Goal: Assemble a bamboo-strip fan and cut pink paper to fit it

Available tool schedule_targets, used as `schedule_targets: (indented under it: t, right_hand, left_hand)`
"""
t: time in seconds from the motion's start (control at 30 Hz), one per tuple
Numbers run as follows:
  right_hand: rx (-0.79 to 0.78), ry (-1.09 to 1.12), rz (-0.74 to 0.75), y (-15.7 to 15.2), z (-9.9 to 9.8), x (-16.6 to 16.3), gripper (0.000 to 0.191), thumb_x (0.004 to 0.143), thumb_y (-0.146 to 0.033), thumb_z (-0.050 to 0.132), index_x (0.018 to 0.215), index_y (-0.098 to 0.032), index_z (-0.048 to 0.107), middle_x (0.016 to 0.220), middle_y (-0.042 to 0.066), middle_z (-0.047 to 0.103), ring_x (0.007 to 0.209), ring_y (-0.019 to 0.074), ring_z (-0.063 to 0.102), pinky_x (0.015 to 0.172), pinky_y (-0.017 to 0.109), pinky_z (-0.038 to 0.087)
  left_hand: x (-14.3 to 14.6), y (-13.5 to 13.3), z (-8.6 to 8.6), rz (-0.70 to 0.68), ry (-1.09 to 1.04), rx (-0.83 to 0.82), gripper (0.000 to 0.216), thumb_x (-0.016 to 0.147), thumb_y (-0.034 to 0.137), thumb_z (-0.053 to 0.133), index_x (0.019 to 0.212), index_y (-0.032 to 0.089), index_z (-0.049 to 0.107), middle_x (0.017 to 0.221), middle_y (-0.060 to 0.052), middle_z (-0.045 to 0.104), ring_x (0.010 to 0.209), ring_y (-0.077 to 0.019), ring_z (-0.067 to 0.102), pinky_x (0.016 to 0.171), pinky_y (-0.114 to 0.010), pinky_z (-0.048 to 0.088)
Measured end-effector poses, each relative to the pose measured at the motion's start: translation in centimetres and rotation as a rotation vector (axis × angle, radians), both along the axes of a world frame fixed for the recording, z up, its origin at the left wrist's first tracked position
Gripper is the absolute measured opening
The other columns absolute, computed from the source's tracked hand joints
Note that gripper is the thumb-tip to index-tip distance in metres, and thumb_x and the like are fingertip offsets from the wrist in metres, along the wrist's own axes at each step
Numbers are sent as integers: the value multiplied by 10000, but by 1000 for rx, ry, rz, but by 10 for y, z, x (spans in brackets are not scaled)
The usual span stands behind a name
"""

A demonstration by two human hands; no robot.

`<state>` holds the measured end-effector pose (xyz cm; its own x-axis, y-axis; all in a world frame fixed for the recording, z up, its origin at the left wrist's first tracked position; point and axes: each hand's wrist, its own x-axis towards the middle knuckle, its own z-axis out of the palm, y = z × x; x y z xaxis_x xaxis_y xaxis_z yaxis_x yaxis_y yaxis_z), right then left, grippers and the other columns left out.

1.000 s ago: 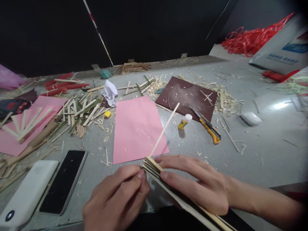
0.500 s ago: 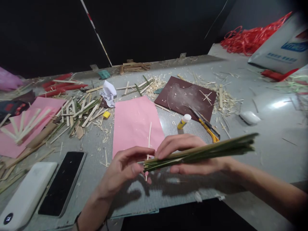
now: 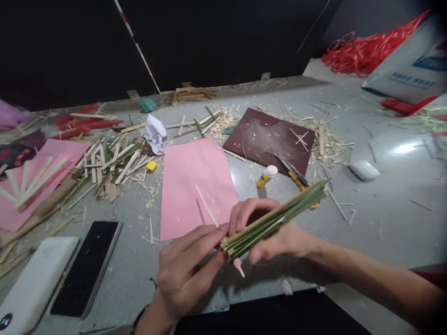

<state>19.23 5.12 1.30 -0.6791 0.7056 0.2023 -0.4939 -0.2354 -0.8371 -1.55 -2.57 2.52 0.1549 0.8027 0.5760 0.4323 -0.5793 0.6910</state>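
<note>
A fanned bundle of green bamboo strips [image 3: 275,216] is held at a tilt above the table's near side, its far end up to the right. My right hand [image 3: 279,237] grips it, fingers on the far side and thumb below. My left hand [image 3: 190,265] is closed, its fingertips pinching at the bundle's left end. A thin pale stick [image 3: 206,204] crosses behind that end; its lower tip with a small pink piece [image 3: 238,263] pokes out underneath. Whether the left fingertips also press this stick is hidden. Beyond lies a pink paper sheet [image 3: 192,172].
A glue stick [image 3: 267,176] stands near a yellow cutter [image 3: 296,177] resting on a brown board [image 3: 256,132]. Cut bamboo strips [image 3: 115,158] and shavings litter the left and back. A phone [image 3: 87,270] and white power bank [image 3: 38,281] lie at left; a white mouse [image 3: 363,170] at right.
The bundle has swung so its right end points more toward the board and sits further left. My left fingers have closed in on its left end, and the thin stick has tilted left.
</note>
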Motion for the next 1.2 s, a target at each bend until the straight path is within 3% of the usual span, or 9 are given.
schedule_targets:
  t: [0.17,0.33,0.47,0.53,0.67,0.8,0.93,1.03,1.2]
  right_hand:
    - [108,-126,38,6,15,14,380,708,-117,950,1036,-222,791,1028,43,796,932,190,771,828,312,647]
    - [280,-530,273,30,59,21,260,795,-255,909,1012,-180,785,952,48,812,851,198,790,743,277,637]
    - [469,-755,166,35,83,7,155,833,-266,871,942,-209,778,897,-11,784,825,162,740,692,233,584]
    - [551,-744,91,35,88,-5,95,875,-255,830,928,-204,770,896,-13,771,807,147,711,660,227,551]
    - [638,-865,-15,38,93,-33,145,888,-258,789,775,-176,749,725,-7,736,649,127,650,550,247,453]
    - [622,-951,-54,47,93,-46,238,880,-374,820,825,-158,737,685,-3,712,597,122,599,511,266,394]
    - [562,-967,-90,55,85,-33,302,854,-404,861,965,-151,737,798,19,748,700,145,667,589,275,463]
    - [566,-965,-197,58,72,-19,320,881,-393,837,1051,-141,738,883,51,761,785,170,699,673,306,526]
    - [283,-588,-154,53,44,-11,421,874,-442,849,1152,-156,713,1157,106,774,1049,220,748,965,397,602]
  left_hand:
    - [-6,3,15,-99,152,-50,460,901,22,708,1337,167,678,1119,-76,699,987,-151,702,852,-241,603]
    - [-31,15,39,-217,295,-240,532,964,227,644,1492,250,584,1590,-125,458,1496,-349,434,1244,-566,389]
    - [-31,23,29,-273,172,-438,1094,803,625,867,1686,374,270,1718,-91,368,1584,-446,311,1271,-670,312]
    - [-24,26,19,-240,33,-484,1223,714,597,948,1690,396,240,1732,-88,346,1582,-435,328,1280,-639,325]
    - [-9,31,7,-200,-356,-558,760,911,286,852,1564,388,476,1541,-45,596,1420,-280,588,1144,-381,550]
    - [-7,34,7,-221,-598,-617,377,1040,275,695,1402,347,615,1313,-21,748,1097,-201,786,927,-285,663]
    - [-16,38,2,-312,-750,-757,362,1061,271,665,1416,266,594,1128,-60,817,960,-240,826,883,-352,694]
    - [-20,39,-2,-342,-772,-815,374,1057,260,669,1421,230,588,1167,-99,811,1010,-273,819,877,-360,693]
    - [-11,37,-2,-424,-738,-822,301,1040,212,684,1337,201,638,1192,-119,805,988,-266,822,852,-350,695]
